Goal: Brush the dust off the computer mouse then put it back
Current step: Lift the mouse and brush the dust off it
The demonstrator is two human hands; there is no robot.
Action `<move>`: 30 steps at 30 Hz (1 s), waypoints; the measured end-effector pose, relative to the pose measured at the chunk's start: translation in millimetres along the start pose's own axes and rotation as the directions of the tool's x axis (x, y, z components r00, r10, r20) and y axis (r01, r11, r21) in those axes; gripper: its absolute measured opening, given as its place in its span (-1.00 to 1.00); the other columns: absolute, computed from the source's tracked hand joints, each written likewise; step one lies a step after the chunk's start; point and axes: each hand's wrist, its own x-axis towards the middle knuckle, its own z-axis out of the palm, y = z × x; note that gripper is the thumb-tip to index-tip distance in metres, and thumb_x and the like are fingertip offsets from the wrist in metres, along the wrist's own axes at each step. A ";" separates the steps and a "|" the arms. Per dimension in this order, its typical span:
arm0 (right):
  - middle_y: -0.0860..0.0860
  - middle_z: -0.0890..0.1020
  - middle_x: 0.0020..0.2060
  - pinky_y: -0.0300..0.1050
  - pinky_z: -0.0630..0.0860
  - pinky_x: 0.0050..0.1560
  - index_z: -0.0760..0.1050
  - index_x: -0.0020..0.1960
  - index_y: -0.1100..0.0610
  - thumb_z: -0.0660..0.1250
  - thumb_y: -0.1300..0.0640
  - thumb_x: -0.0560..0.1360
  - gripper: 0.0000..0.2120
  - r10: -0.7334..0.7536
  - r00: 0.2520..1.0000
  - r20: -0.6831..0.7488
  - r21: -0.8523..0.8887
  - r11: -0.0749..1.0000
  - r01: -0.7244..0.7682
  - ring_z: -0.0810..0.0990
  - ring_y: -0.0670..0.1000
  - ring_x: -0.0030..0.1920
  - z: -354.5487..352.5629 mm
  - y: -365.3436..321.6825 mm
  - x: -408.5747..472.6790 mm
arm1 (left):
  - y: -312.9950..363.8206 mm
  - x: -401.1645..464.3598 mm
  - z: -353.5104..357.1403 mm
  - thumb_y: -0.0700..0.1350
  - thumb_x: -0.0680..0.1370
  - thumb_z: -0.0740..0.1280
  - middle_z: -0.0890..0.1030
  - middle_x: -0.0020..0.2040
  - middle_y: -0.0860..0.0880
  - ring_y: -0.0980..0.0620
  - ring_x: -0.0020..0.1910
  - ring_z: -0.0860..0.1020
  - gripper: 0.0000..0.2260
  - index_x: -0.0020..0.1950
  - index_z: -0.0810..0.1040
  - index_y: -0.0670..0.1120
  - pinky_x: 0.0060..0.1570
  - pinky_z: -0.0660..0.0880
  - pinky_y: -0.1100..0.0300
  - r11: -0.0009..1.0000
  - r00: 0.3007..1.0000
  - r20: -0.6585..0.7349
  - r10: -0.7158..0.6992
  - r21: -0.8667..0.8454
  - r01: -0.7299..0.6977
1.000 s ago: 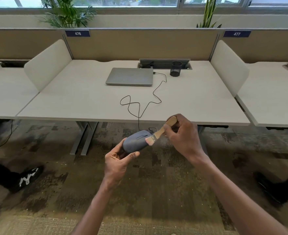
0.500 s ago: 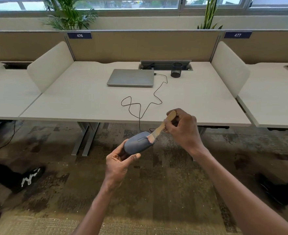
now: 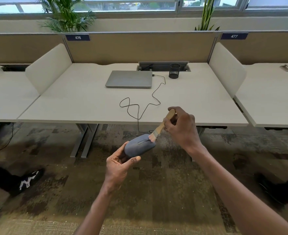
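Observation:
My left hand [image 3: 120, 164] grips the rear end of a grey-blue wired computer mouse [image 3: 139, 145], holding it in the air in front of the desk edge with its top facing up. My right hand [image 3: 182, 128] holds a small wooden-handled brush [image 3: 162, 127], and the pale bristles touch the mouse's front end near the wheel slot. The mouse's black cable [image 3: 140, 107] climbs over the desk edge and loops across the white desk [image 3: 72, 102] to a shut grey laptop [image 3: 129, 79].
A black mesh pen cup [image 3: 174, 70] stands right of the laptop by the cable hatch [image 3: 163, 65]. White side dividers [image 3: 49, 68] flank the desk. Another person's shoe [image 3: 29, 180] is on the carpet at the left, a dark leg [image 3: 285, 187] at the right.
The brush has shifted slightly along the front of the mouse, its bristles staying on it. Both hands keep their holds and sit in nearly the same place.

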 end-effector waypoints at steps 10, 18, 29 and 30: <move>0.11 0.69 -0.17 0.00 0.71 -0.18 0.51 0.25 0.22 0.40 0.22 0.55 -0.71 -0.008 1.000 0.009 0.039 0.999 0.008 0.73 0.05 -0.24 -2.8 -3.3 12.6 | -2.4 -3.1 3.3 -0.26 0.28 0.59 0.68 0.19 -0.07 -0.05 0.21 0.63 -0.32 0.37 0.49 -0.07 0.12 0.59 0.18 1.000 1.000 0.023 0.002 -0.002 -0.002; 0.11 0.67 -0.22 0.08 0.68 -0.17 0.54 0.18 0.25 0.34 0.28 0.56 -0.79 -0.011 0.999 0.054 -0.118 0.993 0.018 0.69 0.08 -0.26 -0.1 3.9 17.7 | 1.8 -6.4 0.2 -0.15 0.21 0.63 0.67 0.21 -0.06 -0.04 0.22 0.62 -0.20 0.42 0.46 -0.15 0.10 0.59 0.19 1.000 0.999 0.032 -0.011 -0.016 0.012; 0.12 0.66 -0.15 -0.23 0.67 -0.08 0.52 0.00 0.16 0.22 0.47 0.55 -0.75 -0.086 0.964 0.250 0.092 0.994 0.064 0.69 -0.06 -0.14 0.7 -0.9 17.3 | 2.5 0.9 -0.6 -0.38 0.33 0.52 0.66 0.22 -0.11 -0.04 0.21 0.63 -0.34 0.40 0.47 -0.14 0.13 0.58 0.20 1.000 1.000 0.019 0.023 -0.016 -0.023; 0.11 0.66 -0.16 -0.19 0.68 -0.06 0.52 -0.02 0.15 0.21 0.48 0.54 -0.74 -0.085 0.961 0.262 0.094 0.994 0.062 0.69 -0.03 -0.12 -1.1 1.4 16.2 | 2.6 1.4 -1.4 -0.39 0.33 0.51 0.67 0.21 -0.08 -0.03 0.21 0.63 -0.34 0.41 0.46 -0.15 0.13 0.58 0.20 1.000 1.000 0.014 0.024 -0.019 -0.023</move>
